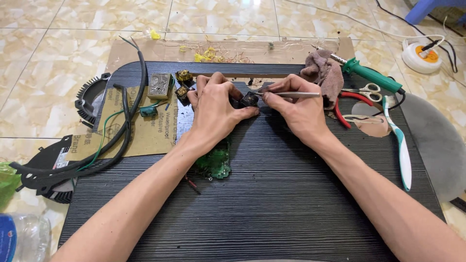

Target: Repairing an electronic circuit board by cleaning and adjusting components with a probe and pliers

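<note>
My left hand pinches a small black electronic part against the dark ridged board. My right hand grips metal tweezers, whose tips touch that black part. A green circuit board lies under my left wrist, mostly hidden by the forearm. Just left of my left hand sit small coil components and a silver block-shaped component on a sheet of brown sandpaper.
A green-handled soldering iron, brown rag, scissors, red-handled pliers and a toothbrush lie at right. Thick black cable and black finned parts sit at left. A plastic bottle stands at bottom left.
</note>
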